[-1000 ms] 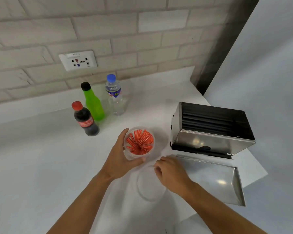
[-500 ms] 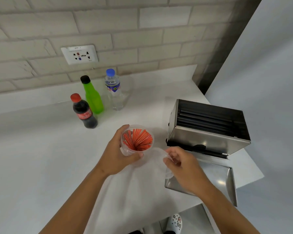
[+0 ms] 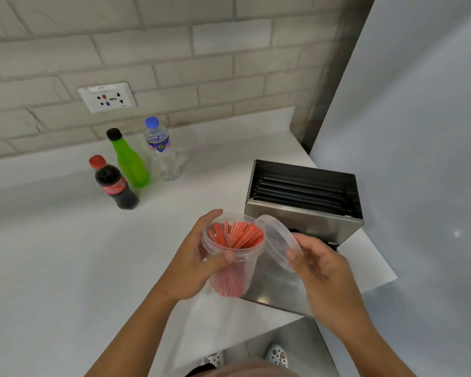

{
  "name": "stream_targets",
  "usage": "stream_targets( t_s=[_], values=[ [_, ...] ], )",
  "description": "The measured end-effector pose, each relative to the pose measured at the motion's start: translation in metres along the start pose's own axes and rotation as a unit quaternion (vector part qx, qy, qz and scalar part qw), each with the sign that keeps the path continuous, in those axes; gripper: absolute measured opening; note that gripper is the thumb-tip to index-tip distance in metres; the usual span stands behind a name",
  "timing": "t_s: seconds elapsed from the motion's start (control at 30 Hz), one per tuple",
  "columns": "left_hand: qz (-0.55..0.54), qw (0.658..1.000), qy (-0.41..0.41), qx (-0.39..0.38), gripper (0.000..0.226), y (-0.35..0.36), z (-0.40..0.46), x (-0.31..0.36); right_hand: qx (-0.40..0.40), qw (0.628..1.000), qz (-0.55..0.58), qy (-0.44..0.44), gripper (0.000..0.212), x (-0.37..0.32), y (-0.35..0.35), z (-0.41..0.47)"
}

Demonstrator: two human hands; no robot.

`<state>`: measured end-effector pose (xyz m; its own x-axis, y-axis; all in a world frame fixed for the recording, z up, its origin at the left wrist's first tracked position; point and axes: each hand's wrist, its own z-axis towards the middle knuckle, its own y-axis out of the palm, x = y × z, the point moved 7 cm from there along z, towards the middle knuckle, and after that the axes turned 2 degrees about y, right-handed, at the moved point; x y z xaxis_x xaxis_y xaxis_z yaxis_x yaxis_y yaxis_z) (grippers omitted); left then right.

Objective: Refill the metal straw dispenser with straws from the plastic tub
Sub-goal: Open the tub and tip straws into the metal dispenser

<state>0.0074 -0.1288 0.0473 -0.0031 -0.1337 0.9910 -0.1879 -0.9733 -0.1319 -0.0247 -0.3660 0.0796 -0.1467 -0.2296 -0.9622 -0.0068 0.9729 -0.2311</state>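
A clear plastic tub (image 3: 238,278) filled with upright red straws (image 3: 235,235) is lifted above the white counter (image 3: 65,268), gripped around its rim by my left hand (image 3: 193,265). The tub's clear round lid (image 3: 279,240) is tilted beside the tub's right rim, pinched by my right hand (image 3: 321,270). Behind them stands the metal straw dispenser (image 3: 305,213), open at the top, with black straws (image 3: 299,193) lying flat inside. Its metal lid (image 3: 278,292) lies flat on the counter in front of it, partly hidden by the tub and my hands.
Three bottles stand at the back left: a cola bottle (image 3: 114,186), a green bottle (image 3: 129,161) and a water bottle (image 3: 162,151). A wall socket (image 3: 106,97) sits on the tiled wall. The counter ends close to the right of the dispenser.
My left hand has raised the tub off the counter. My right hand picked the clear lid up from the counter and brought it up beside the tub's rim.
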Motion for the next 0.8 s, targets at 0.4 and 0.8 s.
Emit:
stream_targets(
  t_s=[0.4,0.8],
  values=[
    [-0.026,0.999,0.013,-0.040,0.081,0.052,-0.010,0.027,-0.090,0.991,-0.044,-0.089,0.038,-0.015,-0.001,-0.015],
    [-0.007,0.999,0.014,-0.047,0.089,0.066,-0.013,0.033,-0.116,0.980,-0.054,-0.153,0.043,-0.026,0.004,-0.015]
  ],
)
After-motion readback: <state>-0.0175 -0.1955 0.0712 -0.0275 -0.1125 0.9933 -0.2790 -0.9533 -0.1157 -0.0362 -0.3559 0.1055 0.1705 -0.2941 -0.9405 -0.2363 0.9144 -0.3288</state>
